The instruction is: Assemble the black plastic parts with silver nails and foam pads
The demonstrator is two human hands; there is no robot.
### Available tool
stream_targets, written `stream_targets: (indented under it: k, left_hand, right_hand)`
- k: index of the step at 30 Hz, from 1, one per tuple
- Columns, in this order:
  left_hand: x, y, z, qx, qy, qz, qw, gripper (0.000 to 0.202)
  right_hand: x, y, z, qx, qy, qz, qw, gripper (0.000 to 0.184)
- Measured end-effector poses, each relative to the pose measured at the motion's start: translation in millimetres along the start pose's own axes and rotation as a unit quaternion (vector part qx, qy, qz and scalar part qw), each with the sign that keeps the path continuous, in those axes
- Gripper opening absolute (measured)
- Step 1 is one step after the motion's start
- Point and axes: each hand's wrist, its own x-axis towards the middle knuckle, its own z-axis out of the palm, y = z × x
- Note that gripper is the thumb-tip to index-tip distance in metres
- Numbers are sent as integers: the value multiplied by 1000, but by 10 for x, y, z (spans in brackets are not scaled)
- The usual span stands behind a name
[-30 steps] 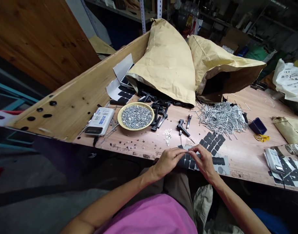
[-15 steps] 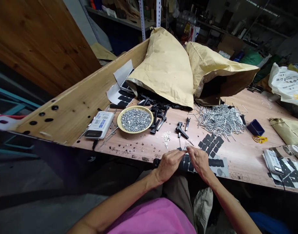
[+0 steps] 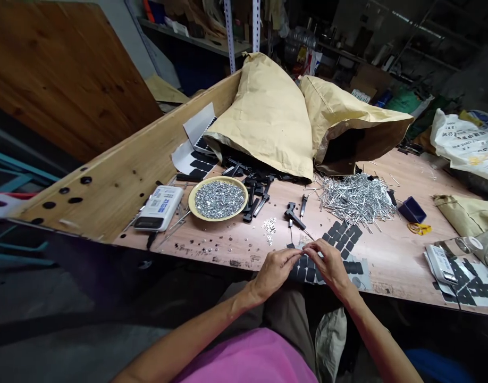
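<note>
My left hand (image 3: 275,272) and my right hand (image 3: 327,261) meet at the fingertips over the table's front edge. Both are pinched closed, and whatever lies between the fingertips is too small to make out. Under them is a sheet of black adhesive pads (image 3: 308,270). Just beyond my fingers lie black plastic parts (image 3: 295,217) with thin metal rods sticking out toward me. A small scatter of metal washers (image 3: 269,226) is to their left. Farther left stands a yellow bowl (image 3: 193,205) full of small shiny metal pieces.
Two large paper sacks (image 3: 268,117) stand at the back, black parts (image 3: 255,191) spilling from the left one. A heap of metal pins (image 3: 355,197) lies right of centre, near a blue plastic box (image 3: 412,210). A white power bank (image 3: 159,207) sits left, beside a wooden side board (image 3: 120,170).
My fingers have shifted slightly at the meeting point, the right hand's fingers arching more. The whole view has moved a little; the objects on the table lie as before.
</note>
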Motion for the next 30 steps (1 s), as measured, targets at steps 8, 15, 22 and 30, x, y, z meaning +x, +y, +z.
stream_targets:
  k: [8, 15, 22, 30]
  left_hand:
    - [-22, 4, 34, -20, 20, -24, 999, 27]
    - [31, 49, 44, -266, 22, -213, 940, 41]
    - [-170, 2, 239, -262, 14, -229, 938, 39]
    - [-357, -290, 256, -71, -14, -116, 991, 18]
  right_hand:
    - [15, 31, 146, 1, 51, 46, 998, 38]
    - [-288, -52, 163, 42, 93, 177, 979, 37]
    - [-650, -225, 687, 289, 66, 259, 919, 39]
    - [-928, -164, 765, 268, 89, 390, 876, 28]
